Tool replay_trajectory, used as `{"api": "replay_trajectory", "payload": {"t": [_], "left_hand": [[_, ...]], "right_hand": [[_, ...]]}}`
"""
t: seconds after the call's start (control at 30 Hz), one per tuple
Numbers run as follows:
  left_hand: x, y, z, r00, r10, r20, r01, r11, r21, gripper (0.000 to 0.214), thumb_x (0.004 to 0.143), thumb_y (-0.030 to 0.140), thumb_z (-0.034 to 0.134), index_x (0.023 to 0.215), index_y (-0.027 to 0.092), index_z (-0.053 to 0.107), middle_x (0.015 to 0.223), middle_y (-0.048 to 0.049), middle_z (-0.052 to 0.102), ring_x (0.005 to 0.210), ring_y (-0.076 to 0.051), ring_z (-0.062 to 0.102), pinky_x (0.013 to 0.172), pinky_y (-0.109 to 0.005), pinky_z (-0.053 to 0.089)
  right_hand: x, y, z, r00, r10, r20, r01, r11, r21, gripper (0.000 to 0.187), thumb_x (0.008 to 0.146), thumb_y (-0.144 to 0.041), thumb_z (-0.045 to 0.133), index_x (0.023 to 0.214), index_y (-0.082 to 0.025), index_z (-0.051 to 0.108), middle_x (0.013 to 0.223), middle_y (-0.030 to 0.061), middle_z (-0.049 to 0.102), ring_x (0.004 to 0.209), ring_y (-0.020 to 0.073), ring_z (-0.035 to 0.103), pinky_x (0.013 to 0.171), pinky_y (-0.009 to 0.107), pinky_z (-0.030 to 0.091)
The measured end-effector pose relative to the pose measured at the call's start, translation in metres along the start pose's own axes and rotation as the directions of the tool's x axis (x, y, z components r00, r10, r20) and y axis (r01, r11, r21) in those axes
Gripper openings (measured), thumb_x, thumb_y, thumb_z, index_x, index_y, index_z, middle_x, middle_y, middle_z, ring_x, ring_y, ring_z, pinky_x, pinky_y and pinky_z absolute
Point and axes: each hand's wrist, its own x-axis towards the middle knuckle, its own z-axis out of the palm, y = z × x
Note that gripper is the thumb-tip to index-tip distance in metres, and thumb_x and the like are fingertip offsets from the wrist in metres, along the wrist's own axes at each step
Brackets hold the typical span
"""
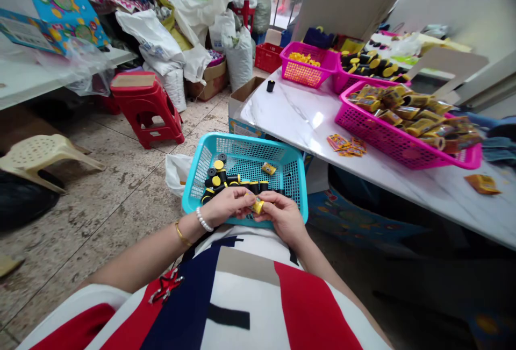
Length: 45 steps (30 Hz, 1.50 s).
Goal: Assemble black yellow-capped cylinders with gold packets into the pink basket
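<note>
Above the near edge of a turquoise plastic basket (300, 178), my left hand (228, 205) and my right hand (284, 215) meet, fingertips pinched on one small yellow printed packet (258, 206). My fingers cover part of it, so its full shape is hidden. Inside the basket lie several short black cylinders with yellow ends (216, 180), mostly on the left and along the near side. A single yellow wrapped piece (268, 168) rests by itself on the mesh floor, beyond my hands.
On the marble-patterned table (298, 119) at right stand pink baskets: one with yellow pieces (304, 59), one with black-and-yellow cylinders (373, 64), one heaped with yellow wrapped pieces (403, 111). Printed wrappers (346, 145) lie nearby. Red stacked stools (147, 105) stand at left.
</note>
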Motion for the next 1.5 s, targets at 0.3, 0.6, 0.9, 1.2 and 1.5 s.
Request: {"api": "replay_trajectory", "payload": {"t": [0.3, 0.6, 0.9, 1.2, 1.5], "left_hand": [[0.005, 0.0, 0.006, 0.991, -0.129, -0.044, 0.127, 0.99, -0.061, 0.044, 0.074, 0.055, 0.066, 0.073, 0.013, 0.057, 0.054, 0.002, 0.055, 0.04, -0.005, 0.045, 0.038, -0.015, 0.029], [0.006, 0.0, 0.007, 0.99, -0.144, -0.003, 0.143, 0.984, -0.104, 0.044, 0.072, 0.055, 0.069, 0.076, 0.012, 0.059, 0.052, 0.002, 0.056, 0.039, -0.004, 0.047, 0.038, -0.014, 0.032], [0.009, -0.002, 0.01, 0.991, -0.129, -0.024, 0.126, 0.988, -0.084, 0.046, 0.076, 0.058, 0.062, 0.072, 0.013, 0.057, 0.057, 0.0, 0.058, 0.043, -0.005, 0.047, 0.04, -0.015, 0.032], [0.009, -0.008, 0.011, 0.998, -0.061, -0.026, 0.056, 0.984, -0.167, 0.045, 0.068, 0.037, 0.078, 0.098, 0.011, 0.058, 0.062, 0.0047, 0.053, 0.047, -0.004, 0.042, 0.042, -0.017, 0.028], [-0.004, -0.009, 0.019, 0.99, 0.04, -0.137, -0.039, 0.999, 0.005, 0.073, 0.064, 0.023, 0.078, 0.128, 0.014, 0.043, 0.072, 0.0025, 0.061, 0.063, -0.011, 0.057, 0.061, -0.025, 0.045]], "right_hand": [[-0.002, -0.002, 0.0, 0.99, -0.143, 0.011, 0.143, 0.985, -0.097, 0.017, 0.073, -0.028, 0.075, 0.089, -0.022, 0.07, 0.104, 0.0031, 0.057, 0.076, 0.0158, 0.065, 0.061, 0.031, 0.063], [-0.007, 0.0, 0.003, 0.938, -0.345, 0.02, 0.345, 0.933, -0.105, 0.007, 0.074, -0.018, 0.073, 0.076, -0.024, 0.07, 0.09, 0.0, 0.052, 0.065, 0.0124, 0.063, 0.052, 0.03, 0.061], [-0.009, -0.013, 0.0, 0.942, -0.317, 0.112, 0.336, 0.867, -0.367, 0.012, 0.081, -0.027, 0.066, 0.091, -0.023, 0.069, 0.096, 0.0049, 0.055, 0.08, 0.0163, 0.061, 0.064, 0.03, 0.06], [-0.009, -0.011, 0.007, 0.976, -0.212, 0.052, 0.209, 0.841, -0.5, 0.021, 0.08, -0.022, 0.063, 0.098, -0.022, 0.053, 0.098, 0.005, 0.059, 0.083, 0.0157, 0.065, 0.067, 0.026, 0.056], [0.034, -0.032, -0.024, 0.963, -0.193, 0.186, 0.265, 0.575, -0.774, 0.033, 0.072, -0.012, 0.055, 0.104, -0.021, 0.06, 0.101, 0.0046, 0.061, 0.094, 0.0185, 0.061, 0.08, 0.032, 0.052]]}}
